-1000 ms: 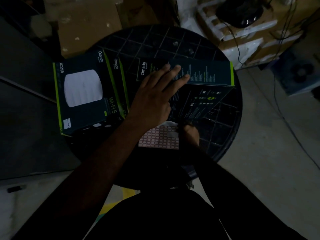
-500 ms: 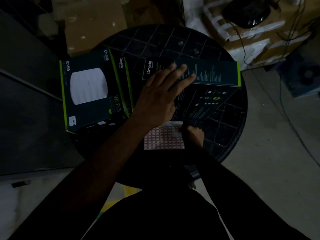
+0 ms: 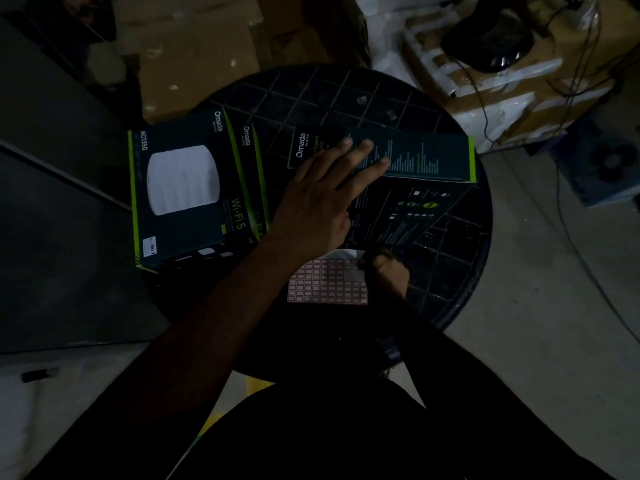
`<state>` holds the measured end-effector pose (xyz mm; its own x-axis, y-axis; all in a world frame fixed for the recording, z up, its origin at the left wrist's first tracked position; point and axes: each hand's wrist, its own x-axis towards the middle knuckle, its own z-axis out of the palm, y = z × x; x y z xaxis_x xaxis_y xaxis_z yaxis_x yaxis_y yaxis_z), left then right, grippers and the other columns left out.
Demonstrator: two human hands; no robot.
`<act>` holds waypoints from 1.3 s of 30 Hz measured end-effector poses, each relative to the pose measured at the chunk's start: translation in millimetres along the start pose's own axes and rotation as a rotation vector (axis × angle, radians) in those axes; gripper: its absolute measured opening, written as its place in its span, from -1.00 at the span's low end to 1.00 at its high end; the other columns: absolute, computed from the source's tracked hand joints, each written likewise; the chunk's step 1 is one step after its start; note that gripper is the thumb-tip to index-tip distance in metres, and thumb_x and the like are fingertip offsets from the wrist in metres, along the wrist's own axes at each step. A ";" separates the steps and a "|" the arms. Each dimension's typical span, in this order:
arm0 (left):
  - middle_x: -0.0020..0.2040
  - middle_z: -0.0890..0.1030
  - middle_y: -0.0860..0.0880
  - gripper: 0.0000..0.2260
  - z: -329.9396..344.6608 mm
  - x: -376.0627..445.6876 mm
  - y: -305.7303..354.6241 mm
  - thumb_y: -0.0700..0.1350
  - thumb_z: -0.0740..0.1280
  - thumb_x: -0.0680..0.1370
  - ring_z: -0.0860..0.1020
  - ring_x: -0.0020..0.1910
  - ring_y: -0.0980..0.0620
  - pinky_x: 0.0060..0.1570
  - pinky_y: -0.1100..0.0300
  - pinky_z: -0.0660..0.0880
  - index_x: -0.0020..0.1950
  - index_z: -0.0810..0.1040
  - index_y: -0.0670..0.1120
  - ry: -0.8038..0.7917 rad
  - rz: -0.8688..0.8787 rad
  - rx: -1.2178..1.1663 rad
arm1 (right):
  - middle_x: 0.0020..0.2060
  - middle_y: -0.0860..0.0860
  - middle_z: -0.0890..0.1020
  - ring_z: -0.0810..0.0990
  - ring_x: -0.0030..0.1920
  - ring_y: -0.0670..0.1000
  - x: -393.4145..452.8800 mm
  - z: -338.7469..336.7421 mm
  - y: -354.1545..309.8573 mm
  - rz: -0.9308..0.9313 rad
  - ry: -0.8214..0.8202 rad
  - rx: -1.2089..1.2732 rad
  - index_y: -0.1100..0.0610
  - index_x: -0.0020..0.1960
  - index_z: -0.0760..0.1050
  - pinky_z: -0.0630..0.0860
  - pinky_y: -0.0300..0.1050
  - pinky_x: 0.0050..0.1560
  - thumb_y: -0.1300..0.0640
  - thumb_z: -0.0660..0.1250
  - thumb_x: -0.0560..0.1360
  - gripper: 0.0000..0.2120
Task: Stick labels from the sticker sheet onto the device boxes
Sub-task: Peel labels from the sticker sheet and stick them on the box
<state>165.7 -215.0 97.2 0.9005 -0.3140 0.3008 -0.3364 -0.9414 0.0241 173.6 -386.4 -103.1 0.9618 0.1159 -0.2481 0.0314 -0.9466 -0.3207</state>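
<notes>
- Bare-skinned left hand [image 3: 313,209] laid flat and spread, palm down, fingers [image 3: 363,150] extended across the long dark device box [image 3: 415,161] at mid-worktop; pressing on it, gripping nothing.
- Right hand [image 3: 389,273] low at the near edge, fingertips pinched together at the far right corner of the sticker sheet [image 3: 325,282]; too dim to tell whether a label sits between them.
- Sticker sheet lying flat on the near part of the worktop, a pale grid of small red-edged labels, partly under the left wrist.
- Long device box tilted, its narrow printed side facing up, green stripe at its right end, "Omada" printed at its left end.
- To the left, a square device box [image 3: 180,195] with a white round device pictured on top, marked "AC1350" and "Wi-Fi 5"; a small white label [image 3: 149,245] at its near left corner.
- Just beside it on the right, a second square box [image 3: 254,174] with the same markings, mostly covered by the left forearm.
- Round black worktop [image 3: 346,95] with a grid pattern carrying all boxes.
- Beyond it, cardboard cartons [image 3: 194,53] and cables [image 3: 481,109] on the floor.
</notes>
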 end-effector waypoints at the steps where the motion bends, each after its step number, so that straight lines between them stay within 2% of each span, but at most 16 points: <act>1: 0.61 0.15 0.00 -0.22 0.0 -0.1 0.0 -0.21 0.36 0.42 0.07 0.60 -0.05 0.52 0.06 0.01 0.60 0.16 0.05 0.001 -0.001 -0.002 | 0.09 0.11 0.64 0.64 0.04 0.19 1.2 1.4 0.4 0.002 0.006 0.001 0.14 0.17 0.57 0.60 0.03 0.01 0.09 0.23 0.61 -0.77; 3: 0.61 0.14 0.00 -0.21 0.1 -0.3 0.4 -0.22 0.36 0.41 0.07 0.60 -0.05 0.52 0.06 0.01 0.60 0.15 0.06 -0.001 -0.001 0.000 | 0.07 0.10 0.64 0.63 0.03 0.19 1.3 3.1 0.9 -0.012 0.038 0.026 0.14 0.15 0.59 0.60 0.01 -0.04 0.08 0.28 0.59 -0.79; 7: 0.61 0.14 0.00 -0.20 -0.1 -0.1 1.4 -0.21 0.36 0.41 0.07 0.60 -0.06 0.51 0.05 0.02 0.60 0.15 0.06 -0.002 -0.009 -0.003 | -0.05 0.07 0.57 0.55 0.02 0.21 2.1 10.3 4.2 -0.169 0.123 -0.061 0.19 -0.01 0.61 0.45 -0.05 -0.32 0.14 0.49 0.44 -0.82; 10: 0.62 0.13 -0.01 -0.20 -0.8 0.9 0.5 -0.20 0.37 0.41 0.06 0.60 -0.06 0.50 0.04 0.03 0.60 0.14 0.06 -0.017 -0.008 0.002 | -0.02 0.14 0.54 0.50 0.06 0.26 5.2 12.0 5.1 -0.214 0.125 -0.090 0.30 -0.04 0.61 0.41 -0.01 -0.36 0.23 0.48 0.40 -0.81; 15: 0.61 0.13 -0.01 -0.19 -0.5 0.1 0.9 -0.20 0.38 0.41 0.07 0.60 -0.06 0.50 0.06 0.01 0.60 0.14 0.06 -0.018 -0.009 0.002 | -0.15 0.16 0.54 0.54 -0.08 0.25 5.2 10.1 4.2 -0.331 0.161 -0.127 0.33 -0.22 0.58 0.29 -0.12 -0.44 0.39 0.49 0.25 -0.86; 17: 0.61 0.13 -0.02 -0.18 -0.4 0.6 0.4 -0.19 0.40 0.40 0.07 0.59 -0.07 0.50 0.06 0.00 0.61 0.13 0.06 -0.027 -0.006 0.003 | -0.19 0.14 0.53 0.53 -0.13 0.22 8.8 10.0 5.9 -0.419 0.151 -0.154 0.31 -0.25 0.54 0.31 -0.12 -0.46 0.40 0.46 0.27 -0.89; 19: 0.62 0.12 -0.02 -0.17 -0.8 1.2 0.1 -0.18 0.40 0.40 0.06 0.60 -0.08 0.50 0.03 0.01 0.61 0.12 0.06 -0.037 -0.006 -0.003 | -0.18 0.14 0.49 0.49 -0.19 0.21 14.0 11.9 10.2 -0.476 0.138 -0.100 0.28 -0.18 0.48 0.36 -0.07 -0.46 0.33 0.32 0.38 -0.97; 21: 0.62 0.11 -0.01 -0.18 -1.4 0.7 0.8 -0.18 0.39 0.41 0.04 0.60 -0.06 0.51 0.01 0.03 0.61 0.11 0.07 -0.041 -0.013 -0.014 | -0.16 0.15 0.47 0.46 -0.28 0.19 19.0 12.6 13.0 -0.520 0.140 0.001 0.24 -0.07 0.44 0.38 -0.02 -0.43 0.19 0.16 0.49 -0.86; 22: 0.62 0.11 0.00 -0.19 -1.8 0.3 1.2 -0.18 0.38 0.41 0.04 0.60 -0.05 0.51 0.02 0.03 0.61 0.11 0.07 -0.040 -0.017 -0.016 | -0.17 0.16 0.47 0.46 -0.31 0.18 20.4 11.0 12.9 -0.565 0.124 0.023 0.25 -0.05 0.45 0.38 -0.03 -0.43 0.17 0.16 0.52 -0.84; 25: 0.62 0.10 0.02 -0.19 -2.5 -0.4 2.2 -0.17 0.36 0.42 0.03 0.60 -0.03 0.51 0.05 0.00 0.61 0.10 0.09 -0.037 -0.024 -0.020 | -0.21 0.16 0.56 0.54 -0.32 0.17 24.3 7.9 17.7 -0.724 0.092 -0.035 0.30 -0.11 0.56 0.46 -0.09 -0.45 0.30 0.39 0.47 -0.95; 27: 0.62 0.10 0.03 -0.19 -2.8 -0.3 1.9 -0.17 0.36 0.41 0.03 0.60 -0.03 0.51 0.06 -0.01 0.61 0.10 0.09 -0.036 -0.024 -0.020 | -0.18 0.18 0.64 0.63 -0.27 0.19 27.5 8.1 21.9 -0.765 0.044 -0.101 0.30 -0.06 0.62 0.59 -0.04 -0.38 0.34 0.46 0.42 -0.89; 29: 0.62 0.10 0.02 -0.19 -3.0 -0.2 1.5 -0.16 0.36 0.42 0.03 0.60 -0.03 0.51 0.06 0.00 0.61 0.10 0.08 -0.042 -0.021 -0.015 | -0.26 0.16 0.68 0.67 -0.32 0.17 30.4 7.2 24.0 -0.823 0.059 -0.162 0.28 -0.11 0.66 0.60 -0.09 -0.36 0.35 0.49 0.36 -0.89; 31: 0.62 0.10 0.01 -0.19 -2.7 0.1 1.4 -0.16 0.36 0.42 0.03 0.60 -0.04 0.50 0.05 0.01 0.61 0.10 0.08 -0.046 -0.018 -0.011 | -0.41 0.10 0.64 0.62 -0.46 0.10 26.1 -3.8 17.6 -0.851 0.075 -0.160 0.24 -0.23 0.66 0.49 -0.22 -0.47 0.34 0.42 0.33 -0.94; 34: 0.62 0.11 0.00 -0.20 -2.4 0.3 1.3 -0.15 0.35 0.41 0.05 0.60 -0.05 0.50 0.06 0.01 0.61 0.11 0.06 -0.041 -0.013 -0.007 | -0.61 0.00 0.50 0.45 -0.67 0.02 23.3 -20.6 6.1 -0.858 0.165 -0.244 0.15 -0.44 0.58 0.21 -0.36 -0.60 0.30 0.40 0.17 -0.92; 37: 0.61 0.12 0.00 -0.21 -2.0 0.2 1.1 -0.15 0.35 0.42 0.04 0.60 -0.05 0.50 0.06 0.00 0.61 0.11 0.06 -0.038 -0.010 -0.008 | -0.62 0.02 0.50 0.43 -0.69 0.05 24.7 -16.8 4.9 -0.771 0.107 -0.309 0.16 -0.42 0.60 0.33 -0.30 -0.60 0.31 0.55 0.16 -0.85; 39: 0.61 0.12 -0.01 -0.20 -1.9 0.0 1.7 -0.14 0.36 0.41 0.05 0.60 -0.05 0.50 0.06 0.02 0.61 0.12 0.06 -0.035 -0.008 -0.008 | -0.57 0.01 0.54 0.48 -0.63 0.05 25.7 -17.3 3.1 -0.707 -0.006 -0.379 0.12 -0.32 0.65 0.43 -0.23 -0.59 0.20 0.45 0.29 -0.97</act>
<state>164.6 -216.3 99.1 0.9120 -0.3109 0.2674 -0.3314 -0.9429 0.0341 203.1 -391.6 -94.7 0.6782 0.7270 -0.1074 0.7241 -0.6860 -0.0713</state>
